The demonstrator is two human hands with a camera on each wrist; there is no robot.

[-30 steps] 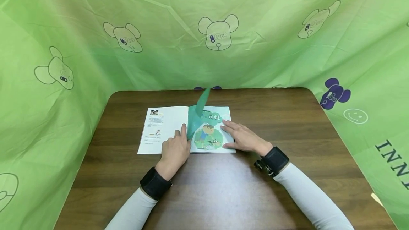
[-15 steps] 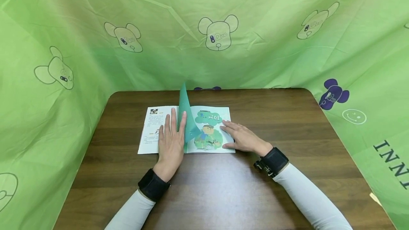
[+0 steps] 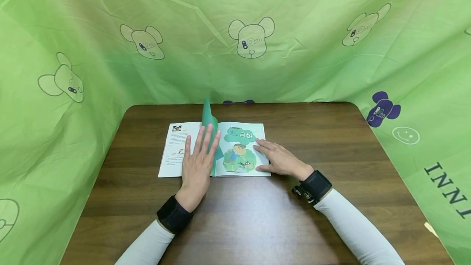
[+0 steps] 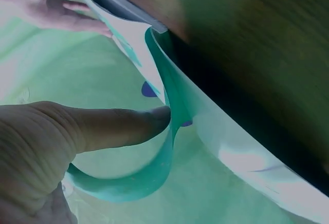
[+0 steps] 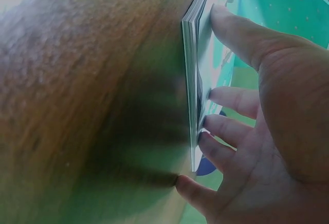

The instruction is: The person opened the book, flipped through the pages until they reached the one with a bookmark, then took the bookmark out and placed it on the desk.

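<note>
An open picture book [image 3: 260, 150] lies on the wooden table. Its left page [image 3: 174, 171] has small text and pictures; the right one shows a cartoon figure under a green title. Between them a plain green leaf [image 3: 207, 114] stands up from the spine, curled. My left hand [image 3: 196, 169], fingers straight and spread, is against this leaf and hides part of it. In the left wrist view the thumb [image 4: 121, 126] touches the curled green leaf [image 4: 128, 189]. My right hand [image 3: 281, 158] rests its fingertips on the right page's outer edge, also seen in the right wrist view, little finger on the table.
The brown tabletop [image 3: 331, 142] extends around the book. Behind it and at both sides hangs a green cloth [image 3: 191, 68] printed with bear heads. A small pale piece [image 3: 431, 229] shows at the table's right edge.
The green leaf has swung from right to left over the spine. My left hand has moved slightly left, its fingers going from partly folded to spread. My right hand stays put.
</note>
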